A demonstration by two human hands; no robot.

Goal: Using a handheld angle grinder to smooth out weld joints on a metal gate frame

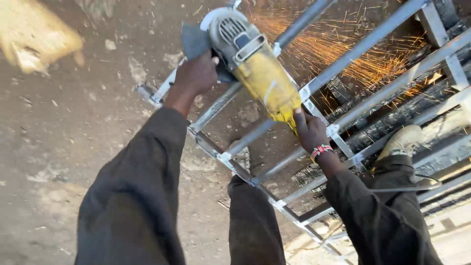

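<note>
My left hand [196,73] is clenched around the side grip near the grey head of the yellow angle grinder [255,68], and my right hand [309,130] clasps its tail end. The grinder hangs over the grey welded steel bar frame [343,59], throwing orange sparks [353,54]. The frame lies on bare brown dirt ground [64,137] outdoors; my boot [405,140] rests between its bars.
</note>
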